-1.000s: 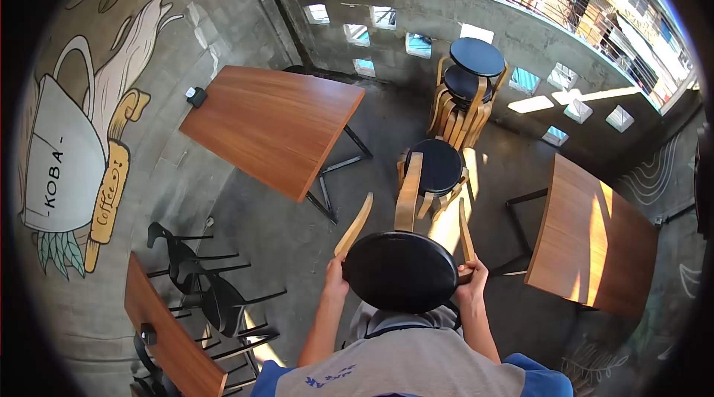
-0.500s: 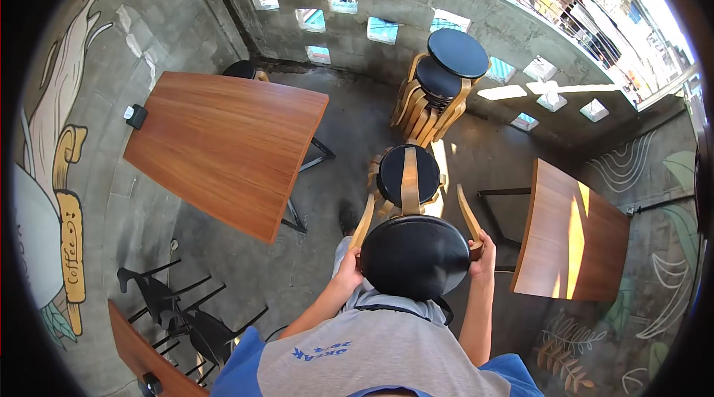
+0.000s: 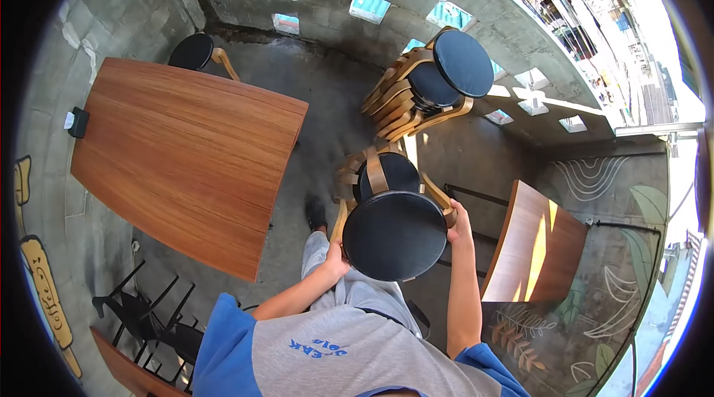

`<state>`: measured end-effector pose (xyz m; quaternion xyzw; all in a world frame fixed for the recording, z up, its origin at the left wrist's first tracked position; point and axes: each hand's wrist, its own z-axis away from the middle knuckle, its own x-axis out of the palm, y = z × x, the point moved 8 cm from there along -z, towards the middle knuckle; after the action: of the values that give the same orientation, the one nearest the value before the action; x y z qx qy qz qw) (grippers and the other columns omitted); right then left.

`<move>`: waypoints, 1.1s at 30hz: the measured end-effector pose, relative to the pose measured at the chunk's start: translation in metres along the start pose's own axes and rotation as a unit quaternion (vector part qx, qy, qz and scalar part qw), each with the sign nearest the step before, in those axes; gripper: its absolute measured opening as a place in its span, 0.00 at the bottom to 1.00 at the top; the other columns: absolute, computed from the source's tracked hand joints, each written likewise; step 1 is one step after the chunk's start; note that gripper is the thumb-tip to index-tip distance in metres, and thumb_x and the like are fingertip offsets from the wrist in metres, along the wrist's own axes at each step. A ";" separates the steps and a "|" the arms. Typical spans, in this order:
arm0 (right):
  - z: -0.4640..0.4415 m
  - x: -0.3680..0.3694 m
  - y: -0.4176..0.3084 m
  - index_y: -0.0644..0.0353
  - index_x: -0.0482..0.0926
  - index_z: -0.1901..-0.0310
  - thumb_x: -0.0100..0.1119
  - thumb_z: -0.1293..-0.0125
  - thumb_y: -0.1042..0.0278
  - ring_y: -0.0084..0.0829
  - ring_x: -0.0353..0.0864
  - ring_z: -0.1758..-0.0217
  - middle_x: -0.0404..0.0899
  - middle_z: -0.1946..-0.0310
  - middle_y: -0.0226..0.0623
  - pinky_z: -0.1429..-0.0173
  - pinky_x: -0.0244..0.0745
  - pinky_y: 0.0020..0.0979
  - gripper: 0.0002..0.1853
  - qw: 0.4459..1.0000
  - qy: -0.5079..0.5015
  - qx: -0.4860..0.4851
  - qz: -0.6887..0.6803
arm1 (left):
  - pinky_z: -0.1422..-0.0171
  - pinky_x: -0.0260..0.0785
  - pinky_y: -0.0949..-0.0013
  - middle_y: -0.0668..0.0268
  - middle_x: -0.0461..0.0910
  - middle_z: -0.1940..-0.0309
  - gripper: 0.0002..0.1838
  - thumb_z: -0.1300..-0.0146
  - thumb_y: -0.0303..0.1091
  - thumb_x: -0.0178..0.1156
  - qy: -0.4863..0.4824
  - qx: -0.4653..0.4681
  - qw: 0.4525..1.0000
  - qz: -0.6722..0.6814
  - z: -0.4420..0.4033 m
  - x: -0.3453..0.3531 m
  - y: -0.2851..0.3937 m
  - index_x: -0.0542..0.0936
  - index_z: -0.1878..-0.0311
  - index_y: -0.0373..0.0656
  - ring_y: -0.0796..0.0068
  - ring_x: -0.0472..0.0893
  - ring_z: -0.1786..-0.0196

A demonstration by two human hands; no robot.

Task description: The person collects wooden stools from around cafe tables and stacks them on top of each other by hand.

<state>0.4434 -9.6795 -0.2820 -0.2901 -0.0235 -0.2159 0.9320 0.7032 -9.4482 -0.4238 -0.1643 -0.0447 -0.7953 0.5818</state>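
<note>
Between my hands is a stool [image 3: 394, 237] with a round black seat and bent wooden legs. My left hand [image 3: 337, 258] grips it at the left side by a wooden leg. On the opposite side my right hand [image 3: 460, 224] is closed round the leg near the seat's edge. Just beyond, and partly covered by the held stool, is another black-seated stool [image 3: 387, 174]. Whether the two touch, I cannot tell.
Farther off, a stack of stools [image 3: 455, 62] stands by the concrete wall. A large wooden table [image 3: 193, 159] is at the left, with another stool [image 3: 191, 51] behind it. A smaller table [image 3: 532, 248] is at the right. Black chairs [image 3: 149, 315] stand at lower left.
The held stool has tilted so its seat faces up more, and its legs now overlap the stool beyond. My view has turned, and my foot shows farther forward.
</note>
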 end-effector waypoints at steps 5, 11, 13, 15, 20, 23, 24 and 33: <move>-0.038 0.035 -0.018 0.64 0.76 0.48 0.61 0.33 0.58 0.40 0.87 0.60 0.84 0.58 0.44 0.55 0.88 0.41 0.19 0.998 -0.019 0.039 0.047 | 0.69 0.72 0.64 0.77 0.68 0.90 0.20 0.32 0.39 0.52 0.053 -0.007 0.997 0.050 0.002 0.029 0.012 0.72 0.83 0.57 0.75 0.70 0.84; -0.071 0.057 -0.043 0.66 0.75 0.49 0.59 0.31 0.58 0.38 0.88 0.64 0.83 0.62 0.45 0.62 0.89 0.38 0.18 0.997 -0.035 0.043 0.049 | 0.66 0.74 0.61 0.79 0.62 0.91 0.22 0.31 0.38 0.51 0.025 0.001 0.998 0.064 -0.013 0.059 0.022 0.68 0.86 0.58 0.77 0.65 0.86; -0.080 0.059 -0.047 0.64 0.76 0.53 0.58 0.31 0.58 0.37 0.87 0.70 0.83 0.66 0.44 0.67 0.89 0.37 0.16 0.997 -0.026 0.049 0.047 | 0.60 0.76 0.59 0.78 0.68 0.87 0.20 0.30 0.39 0.52 0.000 0.004 0.998 0.065 -0.016 0.067 0.026 0.71 0.83 0.57 0.76 0.71 0.80; -0.090 0.061 -0.055 0.63 0.76 0.55 0.59 0.32 0.58 0.36 0.86 0.72 0.83 0.68 0.43 0.68 0.89 0.38 0.15 0.996 -0.030 0.062 0.051 | 0.52 0.80 0.56 0.77 0.78 0.80 0.18 0.30 0.40 0.53 -0.039 0.002 0.996 0.078 -0.014 0.079 0.028 0.78 0.79 0.54 0.74 0.81 0.71; -0.132 0.058 -0.071 0.61 0.78 0.61 0.58 0.32 0.60 0.36 0.86 0.74 0.83 0.72 0.42 0.70 0.88 0.38 0.12 0.994 -0.031 0.085 0.068 | 0.45 0.79 0.52 0.73 0.84 0.71 0.17 0.28 0.41 0.51 -0.014 0.020 0.997 0.070 0.022 0.135 0.021 0.82 0.73 0.52 0.68 0.85 0.58; -0.153 0.052 -0.081 0.62 0.78 0.62 0.58 0.32 0.61 0.36 0.86 0.75 0.83 0.73 0.42 0.70 0.88 0.38 0.11 0.989 -0.074 0.119 0.049 | 0.43 0.78 0.49 0.72 0.85 0.69 0.17 0.28 0.41 0.48 0.012 0.037 0.997 0.064 0.030 0.164 0.012 0.82 0.71 0.52 0.65 0.85 0.57; -0.158 0.050 -0.084 0.62 0.78 0.63 0.58 0.32 0.61 0.37 0.85 0.76 0.83 0.73 0.42 0.71 0.88 0.38 0.11 0.987 -0.083 0.130 0.047 | 0.43 0.78 0.48 0.71 0.85 0.69 0.17 0.28 0.41 0.48 0.010 0.034 0.997 0.064 0.024 0.166 0.008 0.82 0.71 0.52 0.65 0.85 0.56; -0.191 0.029 -0.103 0.64 0.75 0.56 0.55 0.28 0.61 0.36 0.84 0.74 0.82 0.69 0.44 0.72 0.86 0.39 0.13 0.974 -0.126 0.140 0.126 | 0.40 0.77 0.50 0.63 0.84 0.54 0.16 0.27 0.46 0.50 0.039 0.040 0.991 0.122 -0.026 0.135 -0.070 0.81 0.52 0.47 0.62 0.83 0.49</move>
<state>0.4114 -9.8727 -0.3811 -0.1821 -0.1346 -0.0533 0.9726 0.5957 -9.5559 -0.3973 -0.1136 -0.0334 -0.7217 0.6820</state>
